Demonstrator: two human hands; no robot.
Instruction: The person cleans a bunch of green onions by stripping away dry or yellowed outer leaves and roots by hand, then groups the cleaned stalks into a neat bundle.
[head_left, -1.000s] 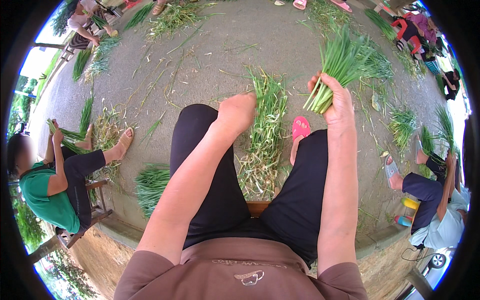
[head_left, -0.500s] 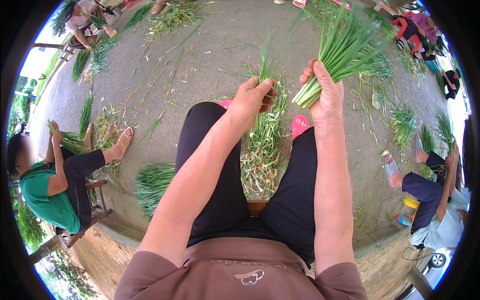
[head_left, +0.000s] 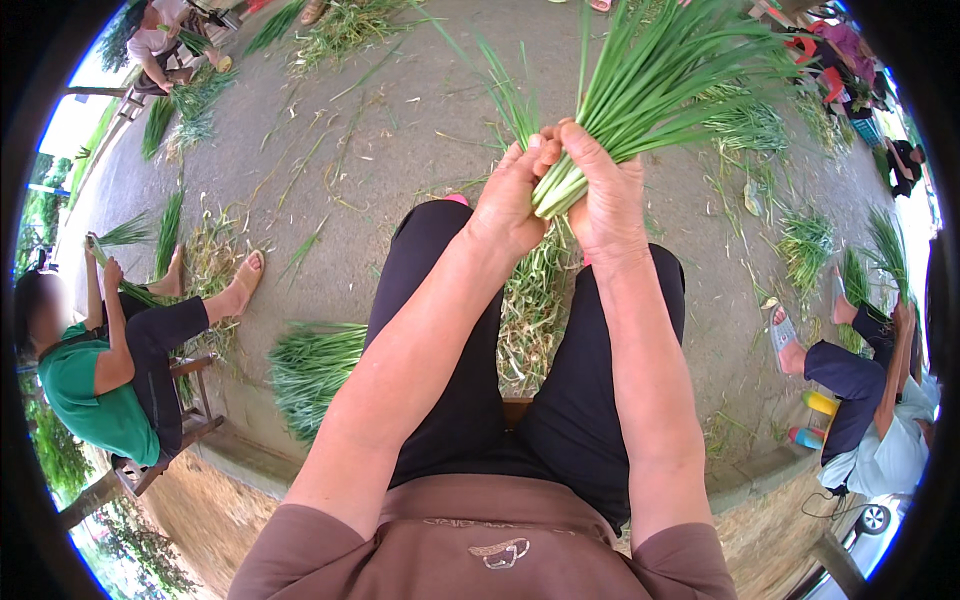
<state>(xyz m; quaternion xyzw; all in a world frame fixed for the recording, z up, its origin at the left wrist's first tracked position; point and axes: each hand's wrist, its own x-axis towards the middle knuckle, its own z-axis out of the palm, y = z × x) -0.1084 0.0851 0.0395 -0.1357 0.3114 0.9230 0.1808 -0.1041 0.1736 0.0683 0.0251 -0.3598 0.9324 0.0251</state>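
While the person sits with knees apart above the grey concrete ground (head_left: 400, 150), both hands meet in front of them around a thick bunch of long green chive-like stalks with pale white bases (head_left: 640, 90). The right hand (head_left: 605, 195) is wrapped around the pale lower ends, fingers closed tight on the bunch, whose leaves fan up and away to the right. The left hand (head_left: 515, 195) presses in from the other side, its fingertips pinching a few loose green blades (head_left: 505, 95) against the bundle near the base.

As a judgement, the grip is the weak point: the bundle is held only at its short white ends while the long leaves lean outward, so stalks at the edge could slide out and drop. The thin blades under the left fingertips could also slip free or snap if pulled hard.

Directly below the hands, between the black-trousered legs, lies a heap of green and yellowed trimmings (head_left: 535, 300), so anything that falls would land among waste and be hard to pick out. A separate loose pile of green stalks (head_left: 310, 365) lies by the left knee. A person in a green shirt (head_left: 80, 385) sits on a low wooden stool at the left, and another seated person in dark trousers (head_left: 860, 380) works at the right, each well apart. More green bundles are scattered across the ground.
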